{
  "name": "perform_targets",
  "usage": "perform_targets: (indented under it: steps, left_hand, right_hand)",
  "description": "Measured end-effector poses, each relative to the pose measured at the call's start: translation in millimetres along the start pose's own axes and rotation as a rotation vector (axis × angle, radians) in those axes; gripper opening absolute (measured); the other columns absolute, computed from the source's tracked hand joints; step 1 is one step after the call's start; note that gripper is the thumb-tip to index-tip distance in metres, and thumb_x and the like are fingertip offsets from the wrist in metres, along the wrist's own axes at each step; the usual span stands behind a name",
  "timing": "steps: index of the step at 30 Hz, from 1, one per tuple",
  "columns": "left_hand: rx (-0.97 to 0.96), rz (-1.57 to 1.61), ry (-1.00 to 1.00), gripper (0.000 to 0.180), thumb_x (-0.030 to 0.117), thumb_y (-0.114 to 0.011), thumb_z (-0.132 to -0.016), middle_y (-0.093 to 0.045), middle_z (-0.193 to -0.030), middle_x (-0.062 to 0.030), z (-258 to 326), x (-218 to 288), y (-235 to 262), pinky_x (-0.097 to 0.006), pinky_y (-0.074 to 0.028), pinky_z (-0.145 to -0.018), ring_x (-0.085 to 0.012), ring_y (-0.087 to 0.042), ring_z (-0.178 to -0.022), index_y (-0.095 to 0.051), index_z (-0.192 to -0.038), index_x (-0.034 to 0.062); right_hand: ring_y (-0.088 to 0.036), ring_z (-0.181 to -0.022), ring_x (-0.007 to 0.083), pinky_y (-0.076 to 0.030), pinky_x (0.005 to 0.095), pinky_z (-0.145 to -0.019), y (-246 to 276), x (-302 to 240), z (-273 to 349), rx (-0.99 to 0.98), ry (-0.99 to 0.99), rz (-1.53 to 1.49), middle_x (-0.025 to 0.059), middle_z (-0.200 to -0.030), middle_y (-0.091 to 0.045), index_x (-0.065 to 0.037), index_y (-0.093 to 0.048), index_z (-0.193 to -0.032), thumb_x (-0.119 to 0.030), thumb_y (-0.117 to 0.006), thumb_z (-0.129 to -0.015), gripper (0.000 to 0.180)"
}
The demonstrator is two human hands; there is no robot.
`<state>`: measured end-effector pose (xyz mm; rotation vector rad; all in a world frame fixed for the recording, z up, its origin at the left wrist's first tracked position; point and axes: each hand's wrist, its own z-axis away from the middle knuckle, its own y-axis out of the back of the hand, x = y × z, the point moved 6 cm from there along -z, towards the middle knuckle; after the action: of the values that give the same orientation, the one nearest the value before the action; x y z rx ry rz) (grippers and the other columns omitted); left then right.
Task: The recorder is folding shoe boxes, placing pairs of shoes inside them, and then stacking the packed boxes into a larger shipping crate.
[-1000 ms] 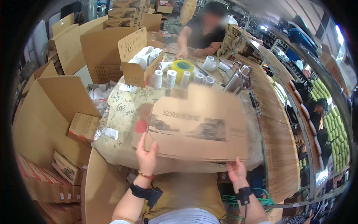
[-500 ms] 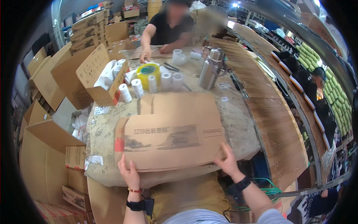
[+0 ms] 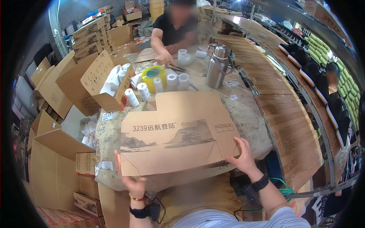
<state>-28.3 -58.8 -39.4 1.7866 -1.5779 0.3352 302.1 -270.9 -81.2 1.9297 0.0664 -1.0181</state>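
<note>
In front of me a flattened brown cardboard box [image 3: 171,131] with a printed mountain scene lies slightly raised over the worn table. My left hand [image 3: 131,182] grips its near left corner, fingers up along the side and thumb below the front edge. At the near right corner my right hand [image 3: 243,154] closes on the edge, with the thumb at the front and the fingers on the right side. Creased flaps show along the near edge. What lies beneath the cardboard is mostly hidden.
Beyond the cardboard stand white label rolls [image 3: 143,92], a yellow tape roll [image 3: 154,78] and a steel thermos [image 3: 218,68]. Open cartons [image 3: 57,152] crowd the left. A wooden shelf [image 3: 281,114] runs along the right. Across the table a co-worker's hand [image 3: 164,60] reaches near dark-handled tools.
My hands have closed onto the cardboard's near corners, and its near edge is lifted, showing creased flaps. The red patch at its left has gone from sight. The co-worker's hand has moved right.
</note>
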Motion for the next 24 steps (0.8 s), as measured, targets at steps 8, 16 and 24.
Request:
perform_targets:
  steps: [8,16,24]
  left_hand:
    - [0.209,0.650,-0.269,0.078,0.059,-0.063,-0.078,-0.024,-0.145,-0.0197,-68.9,66.1,-24.6,-0.043,-0.028,-0.110,-0.0304,-0.034,-0.131,-0.034,-0.124,0.0031]
    - [-0.379,0.705,0.318,0.063,0.049,-0.045,-0.094,-0.050,-0.125,-0.0151,-132.4,-32.3,-75.2,-0.039,-0.041,-0.098,-0.0217,-0.052,-0.114,-0.038,-0.133,-0.0014]
    - [-0.359,0.867,0.523,0.059,0.043,-0.045,-0.096,-0.049,-0.128,-0.0119,-126.1,-61.1,-98.1,-0.033,-0.040,-0.097,-0.0196,-0.048,-0.117,-0.038,-0.135,0.0002]
  right_hand:
    - [-0.057,-0.098,0.0375,-0.046,0.0417,-0.083,69.7,-38.0,-11.4,-0.046,0.057,-0.049,0.0232,-0.106,-0.058,-0.002,-0.043,-0.129,-0.063,-0.048,-0.086,0.075]
    - [-0.056,-0.104,0.0313,-0.042,0.0385,-0.089,113.1,-161.4,-61.3,0.413,0.678,0.207,0.0164,-0.112,-0.060,-0.003,-0.059,-0.115,-0.032,-0.050,-0.090,0.039]
    - [-0.055,-0.077,0.0214,-0.039,0.0367,-0.082,-9.8,-154.2,-147.2,-0.034,0.590,0.064,0.0011,-0.074,-0.060,-0.006,-0.064,-0.095,-0.015,-0.054,-0.089,0.015]
